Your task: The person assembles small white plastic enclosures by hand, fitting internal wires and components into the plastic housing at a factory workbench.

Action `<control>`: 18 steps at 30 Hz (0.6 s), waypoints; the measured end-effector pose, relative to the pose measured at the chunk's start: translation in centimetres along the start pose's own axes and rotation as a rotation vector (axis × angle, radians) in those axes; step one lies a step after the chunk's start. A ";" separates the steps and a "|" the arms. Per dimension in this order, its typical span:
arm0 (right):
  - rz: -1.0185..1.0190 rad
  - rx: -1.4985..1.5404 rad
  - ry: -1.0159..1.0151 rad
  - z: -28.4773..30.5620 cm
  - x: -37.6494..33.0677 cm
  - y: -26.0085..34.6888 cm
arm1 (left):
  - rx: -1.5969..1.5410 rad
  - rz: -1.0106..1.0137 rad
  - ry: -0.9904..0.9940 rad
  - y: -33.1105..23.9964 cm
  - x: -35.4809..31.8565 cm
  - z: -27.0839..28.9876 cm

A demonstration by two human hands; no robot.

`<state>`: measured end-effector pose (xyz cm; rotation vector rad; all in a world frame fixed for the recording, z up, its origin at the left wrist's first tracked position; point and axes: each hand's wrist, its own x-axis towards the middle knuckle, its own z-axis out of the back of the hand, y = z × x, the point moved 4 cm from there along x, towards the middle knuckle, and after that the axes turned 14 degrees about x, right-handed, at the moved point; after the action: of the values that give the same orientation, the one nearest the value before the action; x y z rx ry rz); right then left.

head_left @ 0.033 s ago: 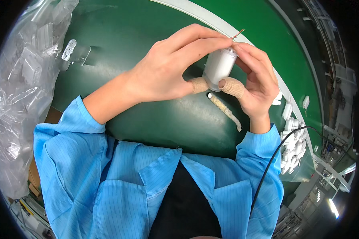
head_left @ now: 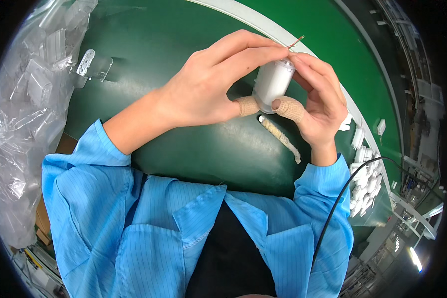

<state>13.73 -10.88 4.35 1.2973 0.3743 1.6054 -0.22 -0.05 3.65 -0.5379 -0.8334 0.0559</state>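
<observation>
Between my two hands I grip a white block in a clear plastic casing (head_left: 274, 84), standing slightly tilted over the green table. My left hand (head_left: 203, 84) has its fingers at the casing's top and its taped thumb at the lower left. On the other side, my right hand (head_left: 323, 102) closes on it, with fingers at the top edge and a taped thumb at the bottom front. Thin reddish wires (head_left: 297, 41) stick out above the fingertips. Just below the casing lies a short, frayed beige stick (head_left: 279, 137) with a white tip. The casing's back is hidden.
At the left a large clear bag (head_left: 22, 134) bulges with clear plastic parts. A loose clear plastic piece (head_left: 99, 68) lies beside it. Small white parts (head_left: 365, 184) are piled at the right, near a black cable (head_left: 331, 211). A pale rim (head_left: 260, 21) curves along the far side.
</observation>
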 end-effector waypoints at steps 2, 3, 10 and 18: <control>-0.013 0.070 0.000 -0.5 0.6 0.7 | -0.026 0.041 0.013 0.1 0.1 0.1; -0.024 0.143 0.005 -0.7 0.8 0.8 | -0.023 0.039 0.015 0.1 0.1 0.0; -0.019 0.007 0.061 -0.2 0.6 0.4 | -0.007 0.041 0.053 0.1 -0.1 -0.4; 0.053 0.111 -0.076 -0.2 -0.2 -0.8 | -0.719 0.512 0.295 1.5 -0.8 -1.7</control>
<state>13.96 -10.67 3.56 1.4585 0.3897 1.5930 0.65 0.28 1.45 -1.3959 -0.3895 0.1439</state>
